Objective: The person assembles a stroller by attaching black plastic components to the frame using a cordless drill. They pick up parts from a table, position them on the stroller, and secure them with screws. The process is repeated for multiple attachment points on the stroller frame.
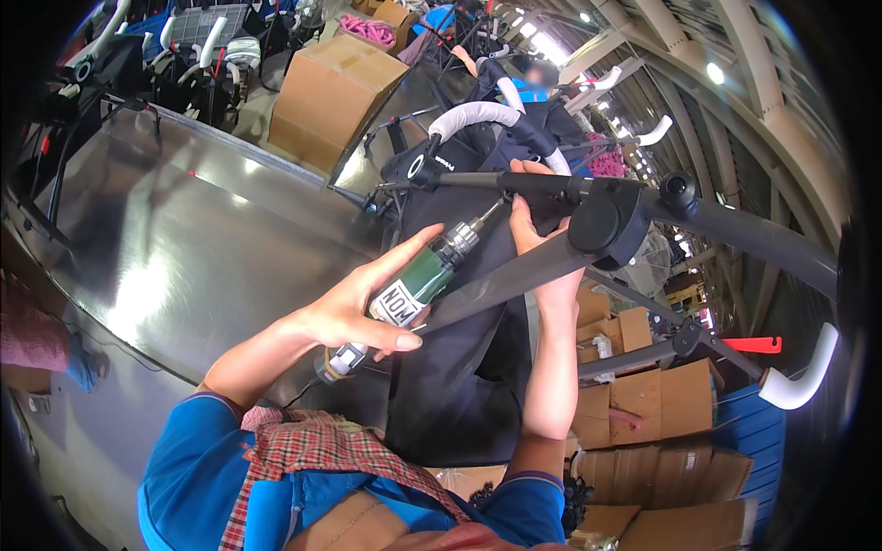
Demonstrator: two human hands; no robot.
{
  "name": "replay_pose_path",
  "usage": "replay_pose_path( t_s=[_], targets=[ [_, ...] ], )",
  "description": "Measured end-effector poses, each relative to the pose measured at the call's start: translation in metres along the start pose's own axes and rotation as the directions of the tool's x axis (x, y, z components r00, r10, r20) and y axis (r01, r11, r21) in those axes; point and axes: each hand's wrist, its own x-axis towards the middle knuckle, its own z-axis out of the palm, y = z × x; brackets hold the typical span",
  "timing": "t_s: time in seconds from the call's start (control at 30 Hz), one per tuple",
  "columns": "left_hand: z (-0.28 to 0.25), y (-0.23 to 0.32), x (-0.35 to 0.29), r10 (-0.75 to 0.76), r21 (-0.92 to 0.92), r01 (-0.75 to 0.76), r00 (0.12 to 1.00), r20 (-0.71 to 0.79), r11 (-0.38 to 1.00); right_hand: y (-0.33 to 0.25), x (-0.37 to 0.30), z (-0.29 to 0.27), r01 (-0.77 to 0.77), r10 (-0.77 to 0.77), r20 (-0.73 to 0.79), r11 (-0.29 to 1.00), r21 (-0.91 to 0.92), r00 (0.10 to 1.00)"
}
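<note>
My left hand (344, 303) is wrapped round a green electric screwdriver (428, 275), its index finger lying along the body. The driver's bit points up and right, its tip close to the underside of a dark tube (491, 182) of a stroller frame. Whether the tip touches a screw there I cannot tell. My right hand (544, 253) grips that same tube from below and behind, its far fingers partly hidden. A black joint (606, 220) links the upper tube with a lower one (514, 283). Black fabric (450, 404) hangs beneath the frame.
A metal table (202, 248) spreads out to the left, with a cardboard box (331, 96) at its far side. The stroller's white-wrapped bar (478, 115) arches beyond my hands. At right are a white curved handle (801, 372) and stacked cartons (661, 468). Other people work at the back.
</note>
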Motion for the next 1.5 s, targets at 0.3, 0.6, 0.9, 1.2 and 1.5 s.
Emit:
replay_pose_path(
  t_s=[0.3,0.6,0.9,1.2,1.5],
  targets=[
    [0.016,0.003,-0.002,0.078,0.231,-0.057,0.994,-0.083,0.971,0.002,-0.002,0.001,-0.026,0.024,-0.023,0.998,-0.061,0.999],
    [0.015,0.003,-0.007,0.102,0.277,-0.073,0.990,-0.094,0.958,0.000,-0.001,0.003,-0.046,0.046,-0.037,0.999,-0.001,0.998],
    [0.013,0.001,-0.009,0.130,0.326,-0.100,0.989,-0.073,0.940,0.005,-0.002,-0.001,-0.006,0.006,0.002,1.000,0.024,1.000],
    [0.012,0.002,-0.008,0.122,0.380,-0.085,0.990,-0.074,0.921,0.007,0.000,0.004,-0.004,0.002,-0.031,0.999,-0.051,1.000],
    [0.014,0.016,-0.007,0.031,0.368,0.013,0.993,-0.115,0.930,0.003,0.000,0.005,-0.029,0.029,-0.054,1.000,0.007,0.998]
  ],
)
